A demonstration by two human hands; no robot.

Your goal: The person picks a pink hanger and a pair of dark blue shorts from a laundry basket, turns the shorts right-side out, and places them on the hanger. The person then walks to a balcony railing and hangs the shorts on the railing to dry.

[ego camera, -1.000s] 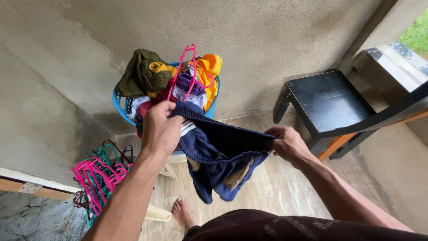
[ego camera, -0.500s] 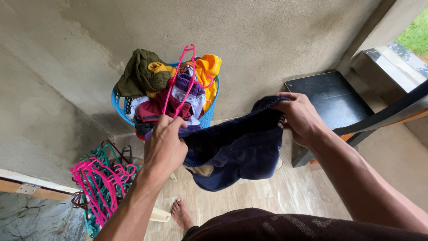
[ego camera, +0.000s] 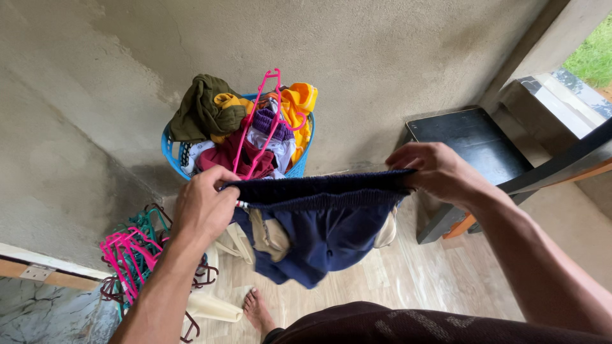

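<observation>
hands (ego camera: 204, 207) on stretched navy shorts (ego camera: 319, 223)

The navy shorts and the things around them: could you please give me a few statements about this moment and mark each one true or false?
1. Both hands grip the waistband of the navy shorts, the left hand at one end and the right hand at the other. True.
2. The waistband is bunched up in one fist. False: it is stretched out flat between the two hands.
3. The blue laundry basket is piled with clothes, with a pink hanger on top. True.
4. The black chair has clothes lying on its seat. False: the seat is bare.
5. A heap of pink and teal hangers lies at lower left. True.
</observation>
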